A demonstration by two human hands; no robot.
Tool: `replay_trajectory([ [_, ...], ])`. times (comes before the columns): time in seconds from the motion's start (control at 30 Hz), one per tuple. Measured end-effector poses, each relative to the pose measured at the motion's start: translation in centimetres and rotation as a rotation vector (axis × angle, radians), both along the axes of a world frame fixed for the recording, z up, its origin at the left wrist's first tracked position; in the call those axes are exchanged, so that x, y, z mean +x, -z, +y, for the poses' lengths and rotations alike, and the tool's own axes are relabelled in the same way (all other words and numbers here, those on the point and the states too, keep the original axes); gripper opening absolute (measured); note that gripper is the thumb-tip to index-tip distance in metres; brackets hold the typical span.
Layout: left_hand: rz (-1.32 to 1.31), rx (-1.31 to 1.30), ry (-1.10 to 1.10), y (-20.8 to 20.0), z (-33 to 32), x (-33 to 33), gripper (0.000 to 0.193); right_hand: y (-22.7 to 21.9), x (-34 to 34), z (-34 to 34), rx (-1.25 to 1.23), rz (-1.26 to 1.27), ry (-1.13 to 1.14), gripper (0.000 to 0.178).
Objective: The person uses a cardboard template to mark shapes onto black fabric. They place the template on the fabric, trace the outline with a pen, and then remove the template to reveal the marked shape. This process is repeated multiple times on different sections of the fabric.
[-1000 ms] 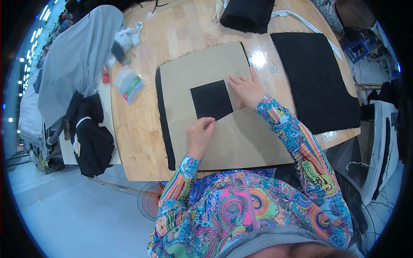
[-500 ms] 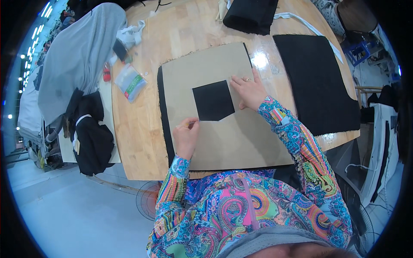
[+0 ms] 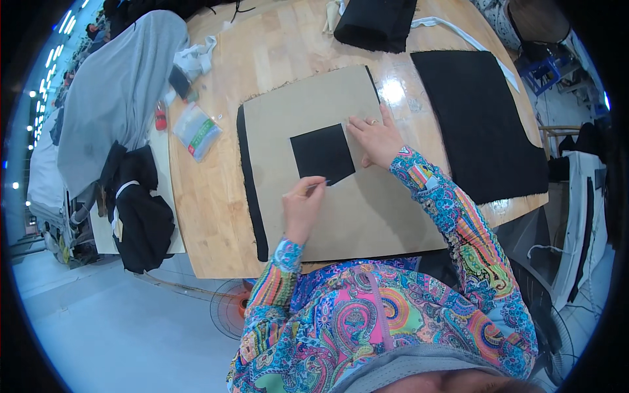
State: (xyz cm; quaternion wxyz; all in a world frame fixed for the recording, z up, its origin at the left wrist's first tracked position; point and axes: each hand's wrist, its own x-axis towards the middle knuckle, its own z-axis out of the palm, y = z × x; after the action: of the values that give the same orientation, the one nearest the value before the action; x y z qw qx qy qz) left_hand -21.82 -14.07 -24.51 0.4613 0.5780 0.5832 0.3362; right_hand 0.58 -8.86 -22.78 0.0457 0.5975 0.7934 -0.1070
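A tan card sheet (image 3: 367, 216) lies over black fabric (image 3: 245, 164), which shows along its left side and at its upper right edge. Through a pocket-shaped, five-sided opening (image 3: 322, 154) in the card, more black fabric is visible. My left hand (image 3: 303, 204) is pinched at the lower edge of this opening, around a small thin thing that I cannot make out; its tip meets the cut edge. With fingers spread, my right hand (image 3: 377, 141) presses flat on the card, just right of the opening, and holds nothing.
Right of the card lies another black fabric piece (image 3: 481, 124). A folded black bundle (image 3: 373, 25) and a white strip (image 3: 452, 29) are at the far side. Leftward are a plastic packet (image 3: 196, 131), a red item (image 3: 160, 116) and grey cloth (image 3: 128, 92). A fan (image 3: 229, 308) stands below the table edge.
My left hand has moved rightward along the lower edge of the opening, from its left corner toward its bottom point. My right hand stays pressed on the card.
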Motion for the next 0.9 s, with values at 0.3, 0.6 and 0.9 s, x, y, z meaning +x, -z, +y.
replay_trajectory([
  [0.3, 0.042, 0.09, 0.129, 0.1, 0.1, 4.8, 0.014, -0.1, 0.0, -0.1, 0.004, 0.008, 0.012, 0.087],
  [0.6, 0.099, 0.086, 0.157, -0.2, 0.1, 4.8, 0.015, 0.1, -0.1, -0.1, 0.037, 0.032, 0.002, 0.085],
  [0.9, 0.179, 0.103, 0.08, -0.4, -0.5, 2.3, 0.014, 0.1, -0.1, -0.1, 0.024, 0.043, 0.007, 0.084],
])
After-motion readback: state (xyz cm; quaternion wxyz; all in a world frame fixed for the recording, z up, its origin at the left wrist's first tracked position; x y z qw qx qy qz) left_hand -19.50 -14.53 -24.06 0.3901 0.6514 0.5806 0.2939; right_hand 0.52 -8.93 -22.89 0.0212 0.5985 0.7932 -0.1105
